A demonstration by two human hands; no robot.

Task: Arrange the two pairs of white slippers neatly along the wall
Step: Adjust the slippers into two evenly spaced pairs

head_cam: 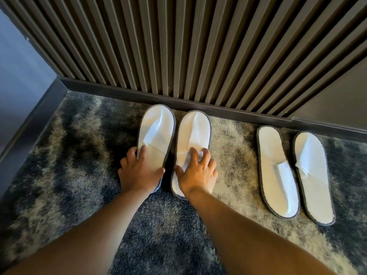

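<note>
Hidden: the near ends of the left pair's two slippers lie under the hands; the arms are cut off by the near edge.
Left hand point(139, 171): fingers spread, pressed flat on the near part of the far-left slipper point(156, 133), thumb at its right edge; not closed around it.
Right hand point(198, 171): open, fingers splayed, resting on the second slipper point(193, 133).
Left pair: side by side, almost touching, toes at the baseboard point(178, 103) of the slatted wall point(178, 46).
Right pair: third slipper point(277, 173) and fourth slipper point(312, 175), well right of the hands, untouched, close together, their flattened uppers toward the near end, angled slightly.
Floor: mottled dark and pale carpet point(69, 155).
Containers: slipper openings flattened; insides cannot be made out.
</note>
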